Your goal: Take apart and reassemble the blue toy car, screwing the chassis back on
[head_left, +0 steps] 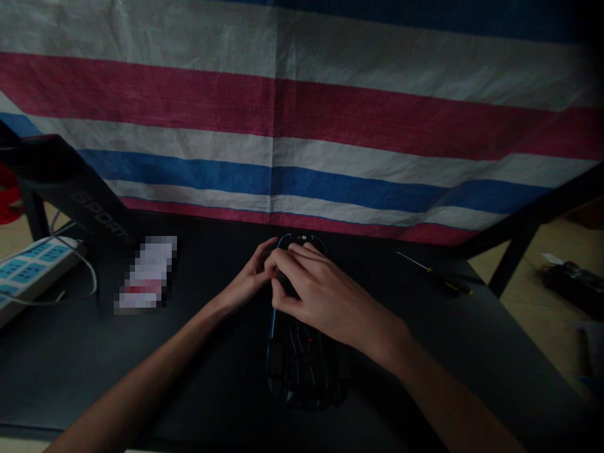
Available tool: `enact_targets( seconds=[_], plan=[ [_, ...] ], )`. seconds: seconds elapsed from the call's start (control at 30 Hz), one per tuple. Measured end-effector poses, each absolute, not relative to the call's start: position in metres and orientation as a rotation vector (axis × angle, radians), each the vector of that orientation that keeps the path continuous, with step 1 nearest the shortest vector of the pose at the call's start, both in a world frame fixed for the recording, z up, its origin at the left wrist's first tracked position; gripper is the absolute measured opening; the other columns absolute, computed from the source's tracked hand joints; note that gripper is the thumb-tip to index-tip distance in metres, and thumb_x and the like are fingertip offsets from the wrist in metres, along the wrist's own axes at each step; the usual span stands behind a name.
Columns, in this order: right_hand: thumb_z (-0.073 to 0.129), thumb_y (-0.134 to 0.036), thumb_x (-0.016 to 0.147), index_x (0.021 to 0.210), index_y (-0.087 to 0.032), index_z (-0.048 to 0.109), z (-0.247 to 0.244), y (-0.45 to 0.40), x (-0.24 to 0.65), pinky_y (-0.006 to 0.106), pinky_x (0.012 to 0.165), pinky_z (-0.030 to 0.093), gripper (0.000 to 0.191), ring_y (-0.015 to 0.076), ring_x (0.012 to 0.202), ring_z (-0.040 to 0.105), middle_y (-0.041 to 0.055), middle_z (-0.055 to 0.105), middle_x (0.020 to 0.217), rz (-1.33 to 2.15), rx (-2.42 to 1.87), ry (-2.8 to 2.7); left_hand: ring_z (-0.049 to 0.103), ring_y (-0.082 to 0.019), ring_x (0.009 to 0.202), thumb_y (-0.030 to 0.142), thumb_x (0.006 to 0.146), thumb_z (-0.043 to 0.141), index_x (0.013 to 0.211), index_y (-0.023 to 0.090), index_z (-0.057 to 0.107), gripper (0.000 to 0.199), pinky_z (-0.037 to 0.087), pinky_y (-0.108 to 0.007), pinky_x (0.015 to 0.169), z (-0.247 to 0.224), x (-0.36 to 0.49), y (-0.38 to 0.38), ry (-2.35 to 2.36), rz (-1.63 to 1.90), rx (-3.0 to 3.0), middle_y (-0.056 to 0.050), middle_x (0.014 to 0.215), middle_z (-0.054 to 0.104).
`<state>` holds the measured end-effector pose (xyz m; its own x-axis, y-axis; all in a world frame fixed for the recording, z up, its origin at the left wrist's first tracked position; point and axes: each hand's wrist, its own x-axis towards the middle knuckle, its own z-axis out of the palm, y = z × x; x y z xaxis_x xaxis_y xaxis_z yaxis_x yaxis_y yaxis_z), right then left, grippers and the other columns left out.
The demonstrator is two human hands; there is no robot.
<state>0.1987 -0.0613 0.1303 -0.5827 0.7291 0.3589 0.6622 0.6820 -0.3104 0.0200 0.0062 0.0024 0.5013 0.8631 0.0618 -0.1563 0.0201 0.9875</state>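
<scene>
A dark toy car with a blue edge lies on the black table, its underside apparently facing up and its far end pointing away from me. My left hand grips the car's left side near that far end, fingers curled along the edge. Over the same part bends my right hand, its fingers curled and its thumb and index finger drawn close together beside my left thumb. Whatever lies under those fingertips is hidden. A small red spot shows on the car below my right hand.
A thin screwdriver with a black and yellow handle lies to the right. At the left are a white power strip with a cable, a dark bottle marked SPORT and a blurred-out item. A striped sheet hangs behind the table.
</scene>
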Motion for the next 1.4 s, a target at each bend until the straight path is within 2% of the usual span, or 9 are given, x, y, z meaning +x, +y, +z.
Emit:
enact_targets(
  seconds=[0.2, 0.33, 0.5, 0.63, 0.77, 0.9, 1.07, 1.2, 1.4],
  plan=[
    [0.049, -0.027, 0.105, 0.102, -0.019, 0.067, 0.1304, -0.0608, 0.1989, 0.038, 0.089, 0.046, 0.021, 0.0206, 0.086, 0.063, 0.0051, 0.071, 0.088, 0.064, -1.18, -2.396, 0.052, -0.034, 0.138, 0.034, 0.091, 0.069, 0.155, 0.026, 0.037, 0.072, 0.037, -0.055, 0.119, -0.0001, 0.0205, 0.0088, 0.677, 0.89, 1.326, -0.012, 0.147, 0.057],
    [0.053, -0.018, 0.098, 0.105, -0.017, 0.065, 0.1299, -0.0599, 0.1998, 0.037, 0.095, 0.043, 0.014, 0.0219, 0.101, 0.061, 0.0071, 0.07, 0.104, 0.067, -1.071, -2.42, 0.047, -0.033, 0.142, 0.031, 0.087, 0.074, 0.152, 0.025, 0.042, 0.073, 0.035, -0.052, 0.121, -0.0015, 0.0215, 0.0099, 0.692, 0.945, 1.355, -0.012, 0.151, 0.054],
    [0.049, -0.024, 0.103, 0.103, -0.019, 0.064, 0.1293, -0.0605, 0.2026, 0.036, 0.085, 0.045, 0.016, 0.0203, 0.085, 0.061, 0.0038, 0.069, 0.089, 0.073, -1.179, -2.422, 0.052, -0.034, 0.138, 0.034, 0.09, 0.071, 0.157, 0.027, 0.036, 0.076, 0.035, -0.057, 0.12, -0.0047, 0.0216, 0.0106, 0.651, 0.907, 1.313, -0.012, 0.146, 0.058],
    [0.054, -0.017, 0.097, 0.104, -0.017, 0.062, 0.1313, -0.0596, 0.2025, 0.037, 0.095, 0.044, 0.011, 0.0221, 0.102, 0.061, 0.0071, 0.068, 0.103, 0.085, -1.094, -2.438, 0.045, -0.036, 0.145, 0.032, 0.087, 0.076, 0.154, 0.026, 0.041, 0.076, 0.031, -0.055, 0.123, -0.0052, 0.0216, 0.0108, 0.68, 0.957, 1.34, -0.012, 0.154, 0.052],
    [0.048, -0.024, 0.104, 0.104, -0.019, 0.062, 0.1325, -0.0599, 0.2013, 0.037, 0.087, 0.047, 0.015, 0.021, 0.089, 0.062, 0.0049, 0.068, 0.091, 0.068, -1.17, -2.441, 0.05, -0.036, 0.14, 0.035, 0.087, 0.074, 0.157, 0.025, 0.036, 0.08, 0.034, -0.056, 0.121, -0.0021, 0.0212, 0.0097, 0.686, 0.908, 1.291, -0.013, 0.148, 0.056],
    [0.052, -0.017, 0.097, 0.106, -0.019, 0.058, 0.1324, -0.0623, 0.2001, 0.037, 0.09, 0.048, 0.011, 0.0221, 0.095, 0.062, 0.007, 0.069, 0.098, 0.122, -1.141, -2.432, 0.049, -0.034, 0.141, 0.033, 0.087, 0.074, 0.155, 0.027, 0.039, 0.076, 0.034, -0.054, 0.121, 0.0002, 0.0214, 0.0086, 0.727, 0.915, 1.289, -0.01, 0.151, 0.054],
    [0.048, -0.024, 0.103, 0.104, -0.02, 0.057, 0.1319, -0.0619, 0.2005, 0.037, 0.086, 0.048, 0.01, 0.0212, 0.086, 0.062, 0.0047, 0.067, 0.088, 0.094, -1.216, -2.438, 0.053, -0.033, 0.136, 0.031, 0.089, 0.071, 0.157, 0.03, 0.034, 0.078, 0.038, -0.056, 0.118, -0.002, 0.021, 0.0094, 0.704, 0.878, 1.298, -0.011, 0.149, 0.055],
    [0.054, -0.018, 0.096, 0.105, -0.019, 0.056, 0.1332, -0.0608, 0.2016, 0.037, 0.095, 0.046, 0.009, 0.0221, 0.101, 0.06, 0.0072, 0.067, 0.103, 0.143, -1.115, -2.444, 0.043, -0.034, 0.147, 0.032, 0.089, 0.071, 0.155, 0.027, 0.039, 0.073, 0.031, -0.054, 0.123, -0.0038, 0.0215, 0.0114, 0.694, 0.94, 1.363, -0.011, 0.156, 0.049],
    [0.047, -0.022, 0.103, 0.103, -0.019, 0.059, 0.1331, -0.0604, 0.2015, 0.037, 0.091, 0.045, 0.012, 0.0209, 0.092, 0.061, 0.0059, 0.068, 0.095, 0.115, -1.149, -2.446, 0.048, -0.035, 0.142, 0.033, 0.09, 0.07, 0.157, 0.028, 0.036, 0.075, 0.035, -0.054, 0.121, -0.0018, 0.0213, 0.0086, 0.7, 0.906, 1.333, -0.01, 0.149, 0.056]
  ],
)
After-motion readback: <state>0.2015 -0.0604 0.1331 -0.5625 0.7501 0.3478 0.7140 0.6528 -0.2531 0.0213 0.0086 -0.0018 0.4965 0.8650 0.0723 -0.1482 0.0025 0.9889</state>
